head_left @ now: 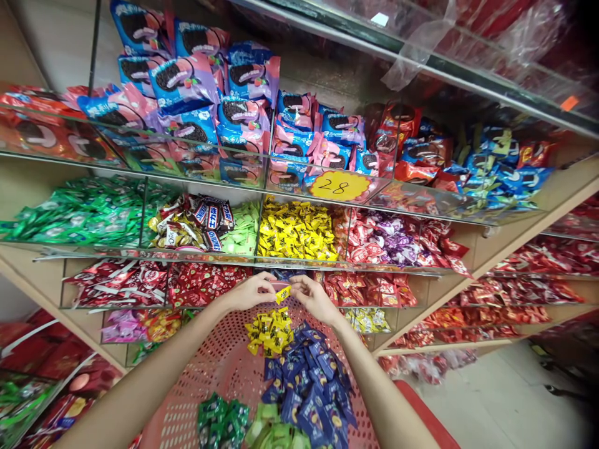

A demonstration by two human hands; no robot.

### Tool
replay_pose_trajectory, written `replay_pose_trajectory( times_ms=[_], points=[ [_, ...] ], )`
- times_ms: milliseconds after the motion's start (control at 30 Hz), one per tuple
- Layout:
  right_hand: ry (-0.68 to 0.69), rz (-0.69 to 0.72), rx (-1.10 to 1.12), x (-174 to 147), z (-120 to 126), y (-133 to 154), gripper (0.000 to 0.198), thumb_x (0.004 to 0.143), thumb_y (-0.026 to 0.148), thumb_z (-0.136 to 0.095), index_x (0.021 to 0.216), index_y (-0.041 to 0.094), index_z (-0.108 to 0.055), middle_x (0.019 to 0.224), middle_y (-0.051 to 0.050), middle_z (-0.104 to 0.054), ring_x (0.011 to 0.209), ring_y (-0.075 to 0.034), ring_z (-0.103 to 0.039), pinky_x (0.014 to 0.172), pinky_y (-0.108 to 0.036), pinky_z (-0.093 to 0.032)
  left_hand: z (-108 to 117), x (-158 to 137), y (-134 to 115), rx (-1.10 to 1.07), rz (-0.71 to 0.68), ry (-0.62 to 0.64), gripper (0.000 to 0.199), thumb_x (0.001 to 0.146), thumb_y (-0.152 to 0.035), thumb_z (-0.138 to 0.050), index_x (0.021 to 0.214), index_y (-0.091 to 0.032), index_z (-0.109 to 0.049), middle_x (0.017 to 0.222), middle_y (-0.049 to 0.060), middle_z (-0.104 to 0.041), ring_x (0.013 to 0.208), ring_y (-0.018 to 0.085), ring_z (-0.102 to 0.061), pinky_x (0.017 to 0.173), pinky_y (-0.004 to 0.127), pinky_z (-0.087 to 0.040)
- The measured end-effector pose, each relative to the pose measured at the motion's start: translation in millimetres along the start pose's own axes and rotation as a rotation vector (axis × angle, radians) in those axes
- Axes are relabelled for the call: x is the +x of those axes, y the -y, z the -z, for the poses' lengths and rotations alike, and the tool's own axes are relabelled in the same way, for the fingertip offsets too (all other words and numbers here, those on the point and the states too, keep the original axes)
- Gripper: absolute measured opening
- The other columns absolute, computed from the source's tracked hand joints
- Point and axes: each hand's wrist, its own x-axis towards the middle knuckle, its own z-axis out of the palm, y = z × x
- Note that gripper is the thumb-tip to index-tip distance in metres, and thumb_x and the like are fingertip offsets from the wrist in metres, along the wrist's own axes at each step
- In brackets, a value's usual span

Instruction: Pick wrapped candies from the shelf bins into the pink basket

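Observation:
Between my two hands is one yellow wrapped candy (282, 294), pinched at its ends above the far rim of a pink plastic basket (187, 368). My left hand (253, 291) grips its left end, and my right hand (312, 298) has its fingers closed at the right end. Inside the basket, a small pile of yellow candies (269, 330) lies just below my hands. Beside it is a larger heap of dark blue candy packets (316, 380). Green candies (222, 421) and light green packets (276, 430) sit at the near side.
Tilted glass-fronted shelves hold sorted sweets. A bin of yellow candies (297, 231) is straight ahead, with Snickers bars (213, 215) to its left. Above are blue and pink cookie packs (187, 81) and a yellow "28" tag (340, 185). Tiled floor (505, 405) shows at lower right.

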Motion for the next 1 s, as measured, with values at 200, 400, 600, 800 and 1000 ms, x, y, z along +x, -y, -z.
replay_pose_trajectory(
  times_ms=[200, 400, 600, 800, 1000],
  points=[
    [-0.012, -0.002, -0.135, 0, 1, 2, 0.022, 0.076, 0.036, -0.054, 0.08, 0.017, -0.064, 0.068, 0.0, -0.055, 0.06, -0.01, -0.047, 0.057, -0.023, -0.039, -1, 0, 2, -0.002, 0.002, 0.0, 0.028, 0.074, -0.044, -0.055, 0.077, -0.02, -0.069, 0.114, 0.003, -0.048, 0.101, 0.015, -0.049, 0.093, 0.027, -0.034],
    [0.014, -0.126, 0.021, -1, 1, 6, 0.025, 0.076, 0.038, -0.053, 0.079, 0.017, -0.064, 0.052, 0.003, -0.052, 0.046, -0.01, -0.045, 0.047, -0.022, -0.037, -3, 0, -2, -0.013, 0.008, -0.046, 0.028, 0.07, -0.046, -0.059, 0.074, -0.019, -0.068, 0.109, 0.004, -0.051, 0.097, 0.015, -0.051, 0.089, 0.026, -0.037],
    [-0.022, -0.105, 0.078, -1, 1, 5, 0.02, 0.07, 0.021, -0.051, 0.087, 0.017, -0.062, 0.069, 0.0, -0.063, 0.062, -0.012, -0.056, 0.062, -0.026, -0.046, -2, -1, -5, -0.008, 0.024, -0.035, 0.028, 0.066, -0.046, -0.063, 0.073, -0.019, -0.068, 0.109, 0.004, -0.051, 0.099, 0.016, -0.051, 0.088, 0.026, -0.037],
    [-0.055, -0.078, 0.041, -2, 3, 8, 0.016, 0.077, 0.026, -0.048, 0.076, 0.017, -0.061, 0.07, -0.001, -0.06, 0.064, -0.012, -0.056, 0.064, -0.026, -0.046, 0, -1, -5, 0.028, -0.014, -0.012, 0.012, 0.071, -0.025, -0.058, 0.074, -0.018, -0.067, 0.107, 0.004, -0.051, 0.1, 0.015, -0.05, 0.089, 0.024, -0.037],
    [-0.033, -0.054, 0.153, -2, 0, 5, 0.021, 0.074, 0.032, -0.055, 0.091, 0.018, -0.055, 0.071, 0.001, -0.056, 0.065, -0.012, -0.056, 0.066, -0.027, -0.047, -1, 0, -7, 0.068, 0.004, -0.034, 0.016, 0.072, -0.017, -0.051, 0.075, -0.017, -0.067, 0.107, 0.004, -0.052, 0.095, 0.014, -0.052, 0.085, 0.025, -0.039]
  ],
)
